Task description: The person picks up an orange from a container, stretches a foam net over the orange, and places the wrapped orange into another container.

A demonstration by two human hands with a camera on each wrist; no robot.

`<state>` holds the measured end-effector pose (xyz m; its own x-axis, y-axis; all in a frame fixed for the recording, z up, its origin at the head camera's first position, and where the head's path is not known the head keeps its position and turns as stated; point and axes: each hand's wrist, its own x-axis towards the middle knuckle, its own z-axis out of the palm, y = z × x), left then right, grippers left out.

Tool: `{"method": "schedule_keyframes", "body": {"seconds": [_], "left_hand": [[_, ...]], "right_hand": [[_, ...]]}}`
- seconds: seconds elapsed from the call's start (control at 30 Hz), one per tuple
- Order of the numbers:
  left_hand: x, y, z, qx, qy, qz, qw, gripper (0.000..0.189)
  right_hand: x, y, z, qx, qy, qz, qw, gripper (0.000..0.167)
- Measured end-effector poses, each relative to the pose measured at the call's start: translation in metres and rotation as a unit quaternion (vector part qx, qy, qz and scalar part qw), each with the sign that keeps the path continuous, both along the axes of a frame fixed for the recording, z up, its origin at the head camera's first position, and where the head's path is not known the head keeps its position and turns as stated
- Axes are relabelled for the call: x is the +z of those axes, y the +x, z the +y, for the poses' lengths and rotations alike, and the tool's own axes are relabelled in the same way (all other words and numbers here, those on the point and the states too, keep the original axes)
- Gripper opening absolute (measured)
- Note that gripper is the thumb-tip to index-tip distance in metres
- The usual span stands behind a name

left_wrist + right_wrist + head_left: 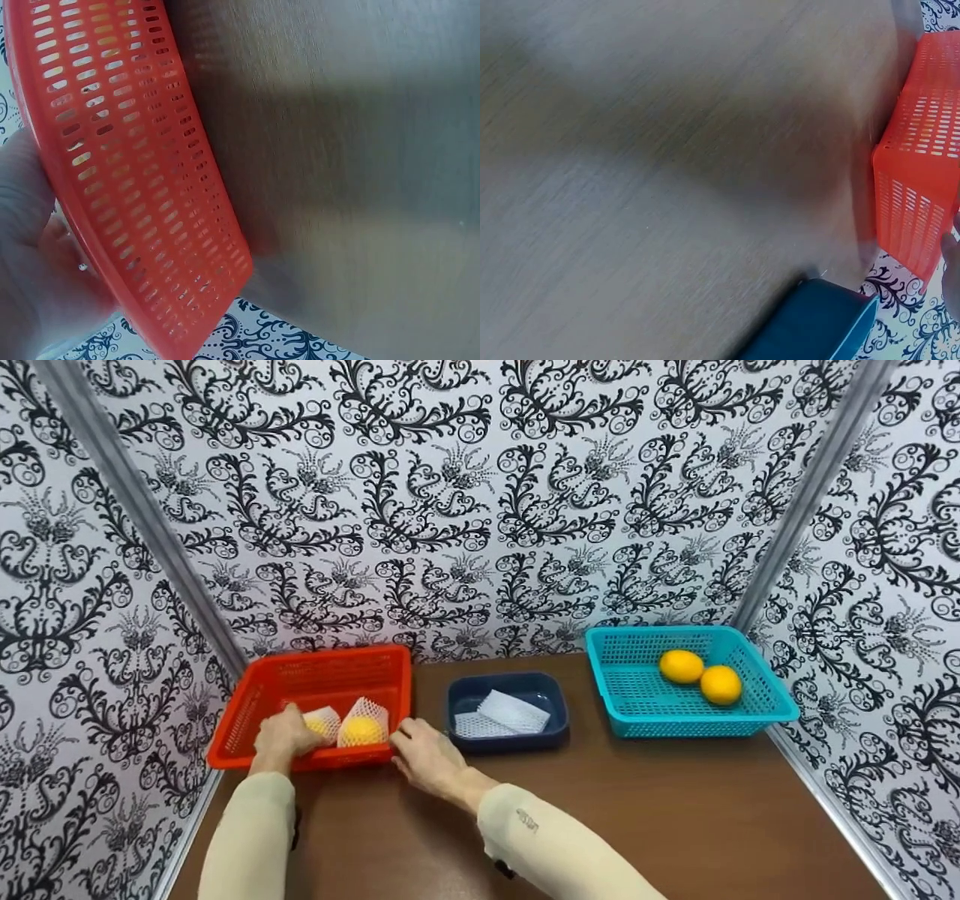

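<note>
My left hand (285,735) reaches over the front rim of the red basket (322,656), its fingers right at a net-wrapped yellow fruit (321,726). Part of that fruit is hidden by the hand, and I cannot tell whether the fingers grip it. Beside it, a second fruit (363,730) sits in a white foam net (367,706) that rises to a point. At the basket's front right corner is my right hand (431,754), with loosely bent fingers close to the rim. In the left wrist view, the left hand (37,262) is partly behind the slotted basket wall (150,180).
A dark blue tray (508,744) in the middle holds white foam nets (514,711). Two bare yellow-orange fruits (681,667) lie in the turquoise basket (690,727) on the right. Patterned walls (480,510) enclose the brown table (600,802) at the back and sides.
</note>
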<state>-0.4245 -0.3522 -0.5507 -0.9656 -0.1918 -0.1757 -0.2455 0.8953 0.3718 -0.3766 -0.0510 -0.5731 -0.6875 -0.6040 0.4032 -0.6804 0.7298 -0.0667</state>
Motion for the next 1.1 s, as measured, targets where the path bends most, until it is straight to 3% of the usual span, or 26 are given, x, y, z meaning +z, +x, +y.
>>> {"method": "schedule_keyframes", "body": {"seconds": [0.13, 0.23, 0.33, 0.47, 0.63, 0.9, 1.1], "left_hand": [[0.001, -0.005, -0.002, -0.021, 0.022, -0.047, 0.9984, 0.092], [0.009, -0.001, 0.001, -0.029, 0.040, -0.074, 0.9961, 0.083], [0.017, 0.004, 0.005, -0.030, 0.044, -0.076, 0.9957, 0.081], [0.019, 0.006, 0.006, -0.035, 0.025, -0.053, 0.9977, 0.074], [0.013, 0.003, 0.006, -0.049, -0.001, -0.006, 0.9988, 0.065], [0.008, 0.005, 0.019, -0.009, 0.009, 0.015, 0.9998, 0.065], [0.005, 0.016, 0.033, 0.015, 0.032, 0.060, 0.9976, 0.063]], "right_hand": [[-0.002, -0.003, -0.002, -0.005, 0.013, 0.017, 0.9998, 0.013], [0.000, -0.002, -0.001, -0.005, 0.012, 0.027, 0.9995, 0.012], [0.003, -0.001, 0.000, -0.002, 0.015, 0.032, 0.9994, 0.013], [0.007, 0.001, 0.002, 0.006, 0.035, 0.022, 0.9991, 0.015], [0.017, 0.002, 0.007, 0.016, 0.066, -0.031, 0.9972, 0.022], [0.022, 0.009, 0.018, 0.039, 0.090, -0.080, 0.9920, 0.042], [0.023, 0.016, 0.024, 0.047, 0.087, -0.085, 0.9915, 0.050]]}}
